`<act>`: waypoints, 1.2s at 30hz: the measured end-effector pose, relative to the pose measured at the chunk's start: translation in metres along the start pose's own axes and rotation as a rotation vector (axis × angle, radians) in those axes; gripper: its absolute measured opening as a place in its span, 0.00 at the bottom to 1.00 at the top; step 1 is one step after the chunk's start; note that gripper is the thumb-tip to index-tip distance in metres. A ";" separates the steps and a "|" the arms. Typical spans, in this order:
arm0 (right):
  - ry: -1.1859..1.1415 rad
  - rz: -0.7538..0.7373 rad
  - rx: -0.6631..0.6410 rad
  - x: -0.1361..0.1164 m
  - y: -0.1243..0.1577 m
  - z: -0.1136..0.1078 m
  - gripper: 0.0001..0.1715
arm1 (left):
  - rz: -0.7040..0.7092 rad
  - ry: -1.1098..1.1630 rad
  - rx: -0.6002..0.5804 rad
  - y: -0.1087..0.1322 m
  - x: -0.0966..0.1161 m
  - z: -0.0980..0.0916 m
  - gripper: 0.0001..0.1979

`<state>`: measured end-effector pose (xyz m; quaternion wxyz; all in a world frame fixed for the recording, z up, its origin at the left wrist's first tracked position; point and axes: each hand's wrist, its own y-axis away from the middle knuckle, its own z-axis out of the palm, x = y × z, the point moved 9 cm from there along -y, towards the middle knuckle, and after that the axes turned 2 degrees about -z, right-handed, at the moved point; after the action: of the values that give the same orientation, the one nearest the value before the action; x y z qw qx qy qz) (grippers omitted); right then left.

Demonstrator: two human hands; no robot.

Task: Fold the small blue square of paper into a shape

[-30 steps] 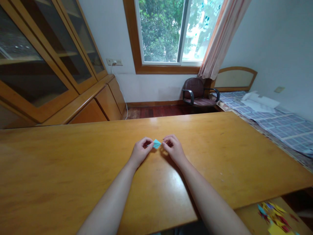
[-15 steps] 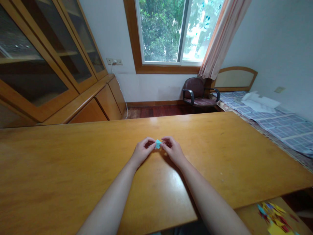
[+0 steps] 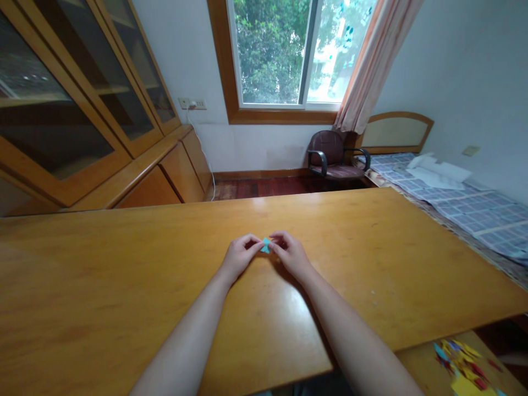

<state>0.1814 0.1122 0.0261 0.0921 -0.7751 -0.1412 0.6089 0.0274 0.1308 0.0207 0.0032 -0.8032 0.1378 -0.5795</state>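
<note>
A small light-blue paper [image 3: 265,246] sits between the left hand [image 3: 243,253] and the right hand [image 3: 291,252], each pinching one side; its folds are too small to make out. Below both hands lies the wooden table [image 3: 124,269].

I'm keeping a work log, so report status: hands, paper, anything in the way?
Left hand pinches small turquoise folded paper; right hand touches its right side. Paper over brown wooden table. Multicoloured scrap pile lower right, out of the way.

Beside the wooden table [image 3: 124,286], a lower surface [image 3: 421,358] bears heaped colourful pieces [image 3: 464,360].
</note>
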 end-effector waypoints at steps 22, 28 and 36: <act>0.039 -0.003 0.058 0.004 -0.002 -0.006 0.11 | -0.121 0.262 -0.013 -0.004 -0.016 0.006 0.16; 0.039 0.007 0.102 0.007 -0.002 -0.011 0.12 | -0.135 0.271 -0.017 -0.003 -0.015 0.006 0.17; 0.033 0.015 0.030 0.001 -0.001 -0.004 0.13 | -0.100 0.188 -0.100 -0.001 -0.009 0.011 0.13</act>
<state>0.1859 0.1140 0.0262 0.1012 -0.7846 -0.1247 0.5988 0.0349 0.1318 0.0085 -0.0788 -0.7504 0.1261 -0.6441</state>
